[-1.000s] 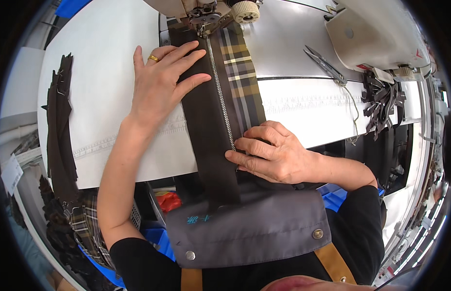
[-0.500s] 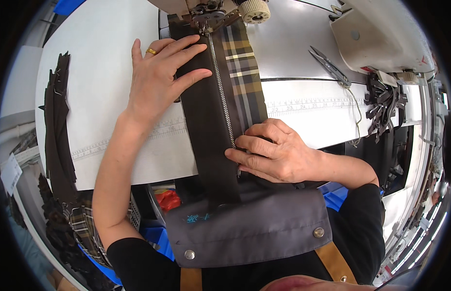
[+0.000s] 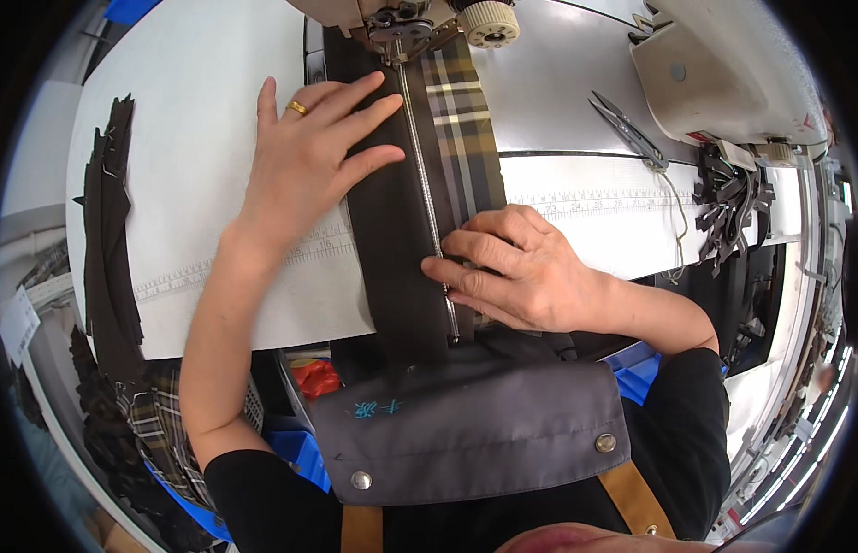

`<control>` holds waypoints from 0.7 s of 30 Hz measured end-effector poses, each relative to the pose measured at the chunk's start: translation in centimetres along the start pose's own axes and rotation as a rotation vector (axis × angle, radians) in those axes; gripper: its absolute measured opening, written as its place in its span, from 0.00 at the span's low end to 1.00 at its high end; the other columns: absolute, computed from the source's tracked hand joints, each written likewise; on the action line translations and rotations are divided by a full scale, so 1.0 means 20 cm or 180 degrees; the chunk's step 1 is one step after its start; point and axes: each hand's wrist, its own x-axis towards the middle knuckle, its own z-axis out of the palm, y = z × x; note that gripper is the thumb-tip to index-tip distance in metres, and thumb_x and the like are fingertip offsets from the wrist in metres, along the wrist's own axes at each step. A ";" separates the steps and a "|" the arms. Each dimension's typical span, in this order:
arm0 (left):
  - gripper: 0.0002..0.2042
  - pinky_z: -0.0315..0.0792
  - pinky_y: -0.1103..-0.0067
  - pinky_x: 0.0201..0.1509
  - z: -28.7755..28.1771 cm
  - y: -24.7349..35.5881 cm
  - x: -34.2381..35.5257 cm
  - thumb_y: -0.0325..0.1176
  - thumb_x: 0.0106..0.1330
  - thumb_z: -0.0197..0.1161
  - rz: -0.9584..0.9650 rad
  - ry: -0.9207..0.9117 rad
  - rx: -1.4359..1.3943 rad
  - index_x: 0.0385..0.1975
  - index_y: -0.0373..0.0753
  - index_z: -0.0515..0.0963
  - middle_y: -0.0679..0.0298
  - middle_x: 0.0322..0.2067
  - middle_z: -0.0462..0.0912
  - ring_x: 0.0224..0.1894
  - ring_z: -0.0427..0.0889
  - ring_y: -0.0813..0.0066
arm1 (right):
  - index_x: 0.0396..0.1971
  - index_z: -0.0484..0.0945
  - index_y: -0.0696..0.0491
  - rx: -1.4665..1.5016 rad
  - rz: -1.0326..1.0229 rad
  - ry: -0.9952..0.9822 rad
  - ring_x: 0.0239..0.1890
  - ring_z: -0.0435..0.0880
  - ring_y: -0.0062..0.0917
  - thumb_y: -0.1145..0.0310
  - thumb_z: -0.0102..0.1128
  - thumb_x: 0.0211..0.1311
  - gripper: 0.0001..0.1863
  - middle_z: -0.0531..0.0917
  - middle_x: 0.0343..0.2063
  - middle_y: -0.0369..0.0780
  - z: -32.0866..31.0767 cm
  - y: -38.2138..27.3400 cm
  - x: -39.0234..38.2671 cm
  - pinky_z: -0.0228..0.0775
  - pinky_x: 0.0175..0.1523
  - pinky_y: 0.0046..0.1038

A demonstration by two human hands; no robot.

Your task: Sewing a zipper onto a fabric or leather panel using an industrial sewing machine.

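Note:
A dark fabric strip [image 3: 387, 249] with a metal zipper [image 3: 420, 170] runs under the sewing machine's presser foot [image 3: 392, 55]; plaid fabric [image 3: 461, 111] lies along its right side. My left hand [image 3: 318, 152] rests open on the strip's left part, fingers spread, fingertips just left of the zipper near the foot. Lower down, my right hand [image 3: 507, 272] has curled fingers gripping the zipper and its fabric. What lies beneath the right palm is hidden.
Narrow dark strips [image 3: 111, 230] lie at left on the white board [image 3: 198, 157], plaid cloth [image 3: 161, 424] below them. At right are thread snips [image 3: 632, 134], offcuts [image 3: 728, 207] and a machine housing [image 3: 715, 64]. Blue bins [image 3: 636, 369] sit under the table edge.
My right hand has moved up toward the machine, taking the zipper and fabric with it. My left hand has shifted slightly and stays spread near the presser foot.

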 end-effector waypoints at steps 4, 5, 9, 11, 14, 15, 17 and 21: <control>0.18 0.57 0.47 0.62 0.03 0.03 -0.01 0.45 0.61 0.63 0.0028 0.0133 0.0221 0.51 0.50 0.79 0.73 0.55 0.77 0.51 0.76 0.69 | 0.45 0.82 0.51 -0.0109 0.0011 0.0049 0.44 0.75 0.29 0.64 0.70 0.45 0.22 0.77 0.41 0.36 0.00 0.03 0.02 0.70 0.46 0.30; 0.18 0.57 0.47 0.62 0.03 0.03 -0.02 0.45 0.61 0.63 -0.0003 0.0094 0.0211 0.51 0.50 0.79 0.73 0.55 0.77 0.51 0.76 0.69 | 0.45 0.82 0.51 -0.0135 0.0016 0.0057 0.44 0.75 0.29 0.64 0.70 0.46 0.22 0.77 0.41 0.36 0.00 0.03 0.03 0.70 0.46 0.30; 0.21 0.58 0.49 0.62 0.04 0.06 -0.02 0.45 0.61 0.64 -0.0074 0.0081 0.0282 0.54 0.48 0.76 0.70 0.56 0.75 0.52 0.75 0.70 | 0.43 0.81 0.55 -0.0092 -0.0195 0.0114 0.44 0.75 0.29 0.62 0.68 0.49 0.21 0.77 0.40 0.37 0.01 0.02 0.03 0.68 0.45 0.30; 0.23 0.58 0.49 0.62 0.05 0.07 -0.02 0.44 0.60 0.65 -0.0059 0.0162 0.0307 0.55 0.46 0.75 0.70 0.56 0.75 0.53 0.74 0.70 | 0.43 0.81 0.55 -0.0067 -0.0164 0.0119 0.44 0.75 0.29 0.62 0.68 0.50 0.20 0.77 0.39 0.37 0.02 0.01 0.02 0.68 0.45 0.30; 0.25 0.61 0.52 0.61 0.06 0.08 -0.02 0.44 0.59 0.66 -0.0007 0.0179 0.0426 0.55 0.43 0.75 0.69 0.54 0.75 0.54 0.73 0.68 | 0.43 0.80 0.55 -0.0095 -0.0143 0.0117 0.44 0.75 0.29 0.62 0.67 0.50 0.20 0.77 0.39 0.37 0.02 0.01 0.03 0.68 0.44 0.29; 0.25 0.63 0.54 0.61 0.06 0.08 -0.02 0.44 0.59 0.67 -0.0040 0.0193 0.0287 0.55 0.42 0.75 0.68 0.55 0.75 0.54 0.73 0.68 | 0.42 0.80 0.55 -0.0127 -0.0141 0.0119 0.44 0.75 0.29 0.62 0.67 0.50 0.19 0.77 0.39 0.37 0.02 0.02 0.03 0.68 0.44 0.29; 0.25 0.65 0.56 0.60 0.07 0.07 -0.02 0.44 0.58 0.67 -0.0069 0.0209 0.0146 0.55 0.41 0.75 0.67 0.55 0.75 0.54 0.73 0.67 | 0.42 0.81 0.55 -0.0174 -0.0150 0.0164 0.44 0.75 0.29 0.63 0.67 0.50 0.19 0.77 0.39 0.37 0.02 0.04 0.04 0.68 0.44 0.29; 0.26 0.69 0.62 0.58 0.07 0.07 -0.01 0.41 0.58 0.68 0.0063 0.0236 0.0142 0.54 0.36 0.74 0.63 0.56 0.75 0.53 0.74 0.67 | 0.42 0.81 0.55 -0.0251 -0.0196 0.0162 0.42 0.75 0.28 0.64 0.67 0.50 0.18 0.77 0.38 0.36 0.02 0.08 0.08 0.68 0.43 0.28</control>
